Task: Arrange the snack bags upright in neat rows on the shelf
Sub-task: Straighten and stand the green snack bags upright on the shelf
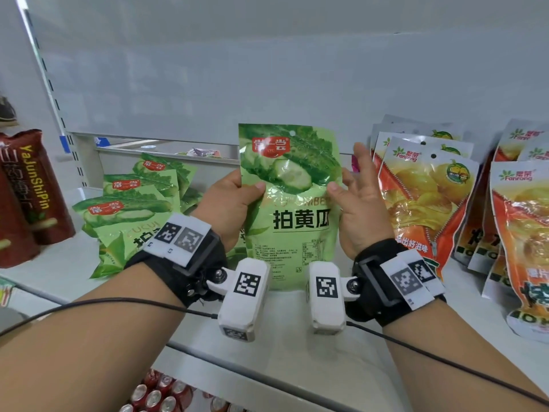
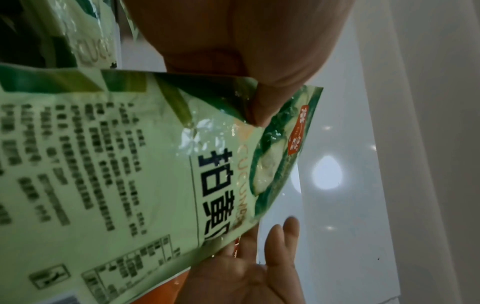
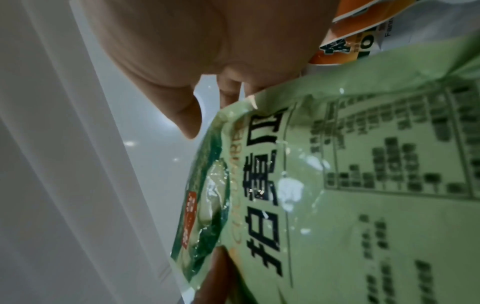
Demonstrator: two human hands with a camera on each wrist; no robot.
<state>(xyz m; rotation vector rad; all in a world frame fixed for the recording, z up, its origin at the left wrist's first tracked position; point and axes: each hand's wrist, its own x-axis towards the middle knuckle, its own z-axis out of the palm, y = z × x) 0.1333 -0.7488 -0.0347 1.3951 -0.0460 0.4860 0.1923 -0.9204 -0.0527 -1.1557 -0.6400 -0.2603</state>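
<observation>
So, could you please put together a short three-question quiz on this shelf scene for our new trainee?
1. True or false: the green cucumber bag is held upright, printed side toward the camera.
2. Which hand pinches the bag's edge with its thumb in front: A) left hand B) neither?
3. Fill in: the bags standing to the right of the right hand are mostly ____ in colour.

Key: 1 true; 2 A; 3 orange, the orange bags.

Probably a shop, white shelf (image 1: 297, 346), stocked snack bags (image 1: 427, 185), cans (image 1: 157, 394) below
</observation>
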